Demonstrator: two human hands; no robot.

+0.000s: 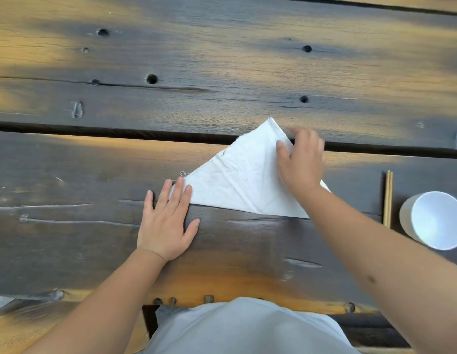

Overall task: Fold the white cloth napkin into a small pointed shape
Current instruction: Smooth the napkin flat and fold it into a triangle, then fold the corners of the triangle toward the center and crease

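The white cloth napkin (237, 180) lies folded into a triangle on the dark wooden table (222, 72), its point aimed away from me. My left hand (167, 221) rests flat with fingers spread, its fingertips pressing the napkin's left corner. My right hand (300, 162) lies over the napkin's right side near the top point, thumb on the cloth and fingers curled over its right edge. The right hand and forearm hide the napkin's right corner.
A white cup (434, 219) lies tipped on the table at the right, with a pair of wooden chopsticks (387, 198) just left of it. A dark gap between planks (120, 132) runs across the table behind the napkin.
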